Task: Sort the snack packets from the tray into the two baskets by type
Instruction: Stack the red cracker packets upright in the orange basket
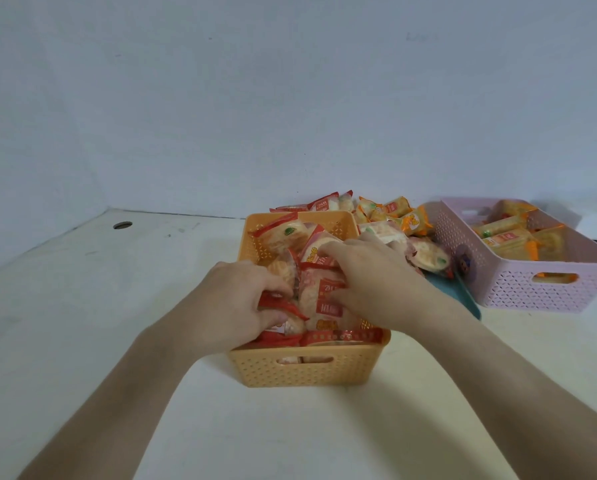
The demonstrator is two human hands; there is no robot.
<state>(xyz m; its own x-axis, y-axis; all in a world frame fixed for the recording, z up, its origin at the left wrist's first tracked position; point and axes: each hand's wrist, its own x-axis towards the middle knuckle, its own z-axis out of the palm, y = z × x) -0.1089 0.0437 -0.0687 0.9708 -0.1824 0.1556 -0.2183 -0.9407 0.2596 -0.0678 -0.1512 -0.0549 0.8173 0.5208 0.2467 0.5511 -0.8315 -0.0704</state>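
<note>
The fingers (273, 293) of the left hand (241, 299) are curled round a red packet (285, 307), thumb below and the others above: a firm grasp. Just to their right, the fingers (326, 251) of the right hand (369, 271) bend over the top edge of a pale packet (319, 301) with a red label. The thumb presses its near face, so we read this as a pinch. Both hands are inside the orange basket (304, 370), and both packets sit among the other red-edged packets (283, 235) that fill it under and beyond the fingertips. The basket's near wall, with its handle slot, lies on our side of both thumbs.

Beyond the right fingers and a little to their right lies a pile (394, 216) of mixed packets, red-edged and orange-edged together. It sits on a teal tray (461, 299) whose near corner shows just past the right wrist. Further right, well apart from the fingers, stands the pink basket (518, 289), close against the tray's edge — we cannot tell whether they touch. It holds orange packets (504, 233). All rests on a white table (82, 306). Far to the left of the left fingers we see a small round hole (122, 225) in its top, and a pale wall (290, 98) rises behind.
</note>
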